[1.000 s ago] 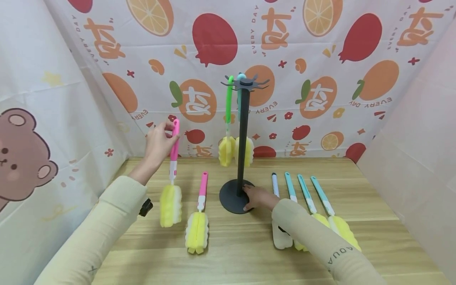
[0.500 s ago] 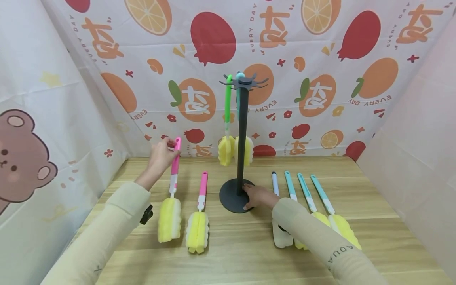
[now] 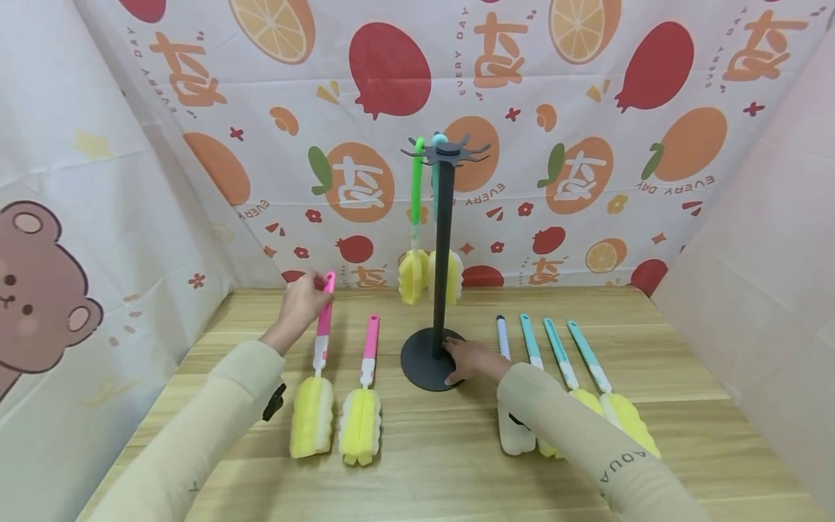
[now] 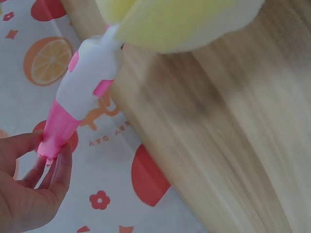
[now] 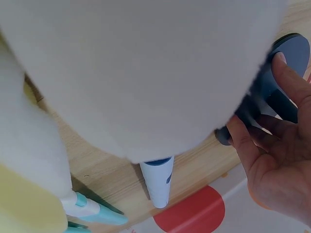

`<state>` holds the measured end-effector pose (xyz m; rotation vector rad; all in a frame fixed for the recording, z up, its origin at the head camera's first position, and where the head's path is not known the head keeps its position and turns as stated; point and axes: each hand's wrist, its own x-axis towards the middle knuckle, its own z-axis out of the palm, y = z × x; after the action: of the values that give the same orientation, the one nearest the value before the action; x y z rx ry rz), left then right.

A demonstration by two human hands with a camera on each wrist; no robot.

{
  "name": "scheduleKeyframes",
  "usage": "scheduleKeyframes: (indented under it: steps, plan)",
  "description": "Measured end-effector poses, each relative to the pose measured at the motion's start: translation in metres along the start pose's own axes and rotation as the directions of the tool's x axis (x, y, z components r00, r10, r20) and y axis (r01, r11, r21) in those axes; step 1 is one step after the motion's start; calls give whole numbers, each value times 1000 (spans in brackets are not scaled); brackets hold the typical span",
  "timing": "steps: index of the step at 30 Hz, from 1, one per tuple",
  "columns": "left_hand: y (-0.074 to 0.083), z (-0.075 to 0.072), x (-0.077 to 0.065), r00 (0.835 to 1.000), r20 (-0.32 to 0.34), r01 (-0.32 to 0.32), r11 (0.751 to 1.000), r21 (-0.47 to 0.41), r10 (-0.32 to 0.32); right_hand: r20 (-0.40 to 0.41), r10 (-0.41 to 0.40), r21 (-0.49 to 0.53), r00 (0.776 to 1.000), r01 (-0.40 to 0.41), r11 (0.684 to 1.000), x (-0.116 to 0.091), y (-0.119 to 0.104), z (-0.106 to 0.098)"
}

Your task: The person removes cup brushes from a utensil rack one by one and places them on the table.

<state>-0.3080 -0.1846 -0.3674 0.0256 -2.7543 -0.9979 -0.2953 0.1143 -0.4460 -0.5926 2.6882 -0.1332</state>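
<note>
By the end of its pink handle, a sponge bottle brush (image 3: 312,418) is pinched between the thumb and fingers of my left hand (image 3: 302,303). Its yellow and white sponge head points toward me, low over the table. In the left wrist view, the pink-and-white handle (image 4: 80,82) slants up from my fingertips. To its right lies a second pink-handled bottle brush (image 3: 360,428). My right hand (image 3: 475,361) rests with spread fingers on the round base (image 3: 417,362) of a black stand, beside its pole. Right-hand fingertips (image 5: 279,58) show on the dark base in the right wrist view.
From the stand's hooked top (image 3: 450,151) hang a green-handled brush (image 3: 416,188) and a light blue one, partly behind the pole. Right of the base lie a white-headed brush (image 3: 517,433) and several teal-handled brushes (image 3: 590,355), partly under my right sleeve. A printed cloth backs the table.
My left hand has lowered the pink-handled brush toward the table, moving slightly right and tilting it so the sponge head comes nearer me. My right hand stays on the stand's base.
</note>
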Motion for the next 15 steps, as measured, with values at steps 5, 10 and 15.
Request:
scheduleKeyframes:
  steps: [5, 10, 15]
  plan:
    - [-5, 6, 1, 999, 37, -11, 1000, 23, 10, -3, 4, -4, 1000, -4, 1000, 0, 0, 0]
    - [-14, 11, 4, 995, 96, 21, 999, 50, -25, -11, 8, -11, 1000, -8, 1000, -10, -5, -7]
    - [-24, 16, 6, 990, 133, 39, 997, 71, -48, -16, 0, -7, 1000, 0, 1000, -12, -7, -7]
